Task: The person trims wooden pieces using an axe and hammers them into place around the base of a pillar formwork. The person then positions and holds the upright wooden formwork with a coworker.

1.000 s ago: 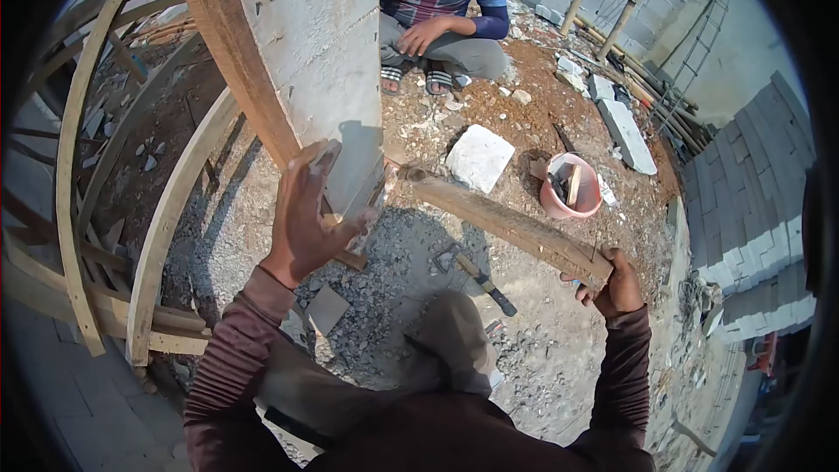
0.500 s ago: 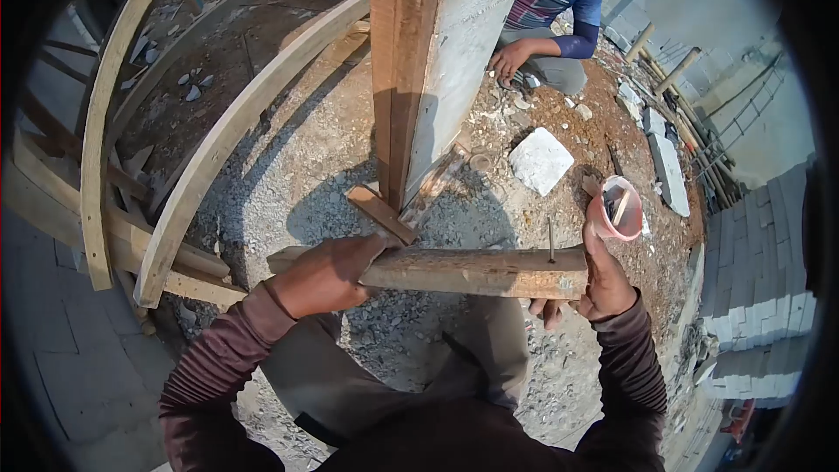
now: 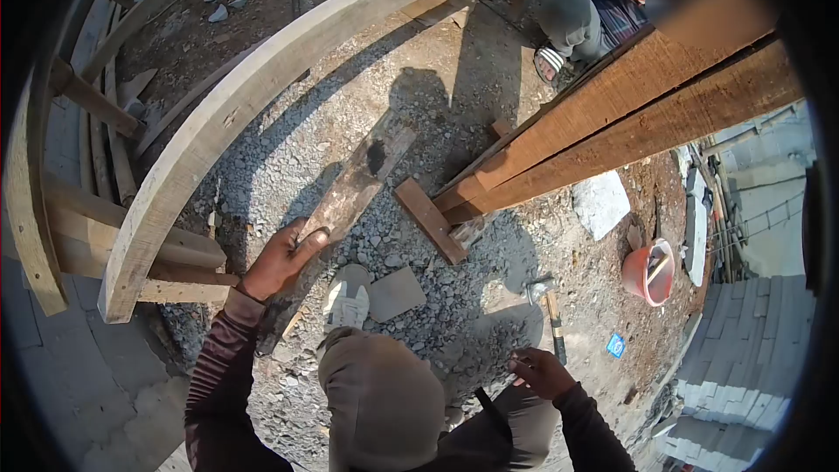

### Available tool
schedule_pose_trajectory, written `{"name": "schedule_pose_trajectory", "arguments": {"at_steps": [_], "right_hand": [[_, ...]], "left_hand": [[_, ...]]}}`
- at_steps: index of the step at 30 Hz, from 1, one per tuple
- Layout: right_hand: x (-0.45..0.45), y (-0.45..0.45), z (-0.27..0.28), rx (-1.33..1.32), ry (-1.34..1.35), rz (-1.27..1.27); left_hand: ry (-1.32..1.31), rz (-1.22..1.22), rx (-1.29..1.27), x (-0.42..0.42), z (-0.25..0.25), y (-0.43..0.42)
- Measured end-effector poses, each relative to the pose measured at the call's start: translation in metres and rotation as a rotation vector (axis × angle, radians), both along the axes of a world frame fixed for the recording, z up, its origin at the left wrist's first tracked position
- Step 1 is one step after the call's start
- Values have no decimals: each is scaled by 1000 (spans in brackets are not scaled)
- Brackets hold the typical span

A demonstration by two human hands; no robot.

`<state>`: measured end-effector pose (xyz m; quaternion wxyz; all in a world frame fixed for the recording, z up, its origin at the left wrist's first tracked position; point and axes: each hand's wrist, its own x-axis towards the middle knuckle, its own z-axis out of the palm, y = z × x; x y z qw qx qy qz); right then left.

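My left hand (image 3: 278, 260) grips the near part of a worn wooden plank (image 3: 354, 188), thumb on top. The plank slants away over the gravel and has a dark patch near its far end. My right hand (image 3: 542, 373) is by my right knee with its fingers curled together; whatever they may hold is hidden. A hammer (image 3: 554, 323) lies on the ground just beyond that hand. A short wood block (image 3: 428, 220) lies at the foot of a tall brown timber post (image 3: 603, 122).
A curved wooden beam (image 3: 218, 114) arches across the left. At right stand a pink bucket (image 3: 636, 277) with tools, a white slab (image 3: 601, 204), a blue packet (image 3: 615, 345) and stacked grey blocks (image 3: 743, 341). Another person (image 3: 581, 17) squats behind the post.
My right hand has left the timber and dropped towards my knee. My left hand now has a plank pointing away from me. The view has turned, and the hammer and packet have come into sight.
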<state>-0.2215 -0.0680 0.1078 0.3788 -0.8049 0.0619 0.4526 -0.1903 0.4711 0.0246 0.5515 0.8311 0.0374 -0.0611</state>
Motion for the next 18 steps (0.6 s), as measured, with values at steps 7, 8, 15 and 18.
{"name": "schedule_pose_trajectory", "arguments": {"at_steps": [7, 8, 15, 18], "right_hand": [[-4, -12, -35, -294, -118, 48], [-7, -17, -40, -331, -146, 65], [9, -2, -58, -427, -101, 4], [16, 4, -71, -424, -59, -72]], "left_hand": [[53, -110, -113, 190, -83, -93], [56, -88, -3, 210, -83, -105], [152, -206, 30, 295, -110, -153], [108, -284, 20, 315, -133, -165]]}}
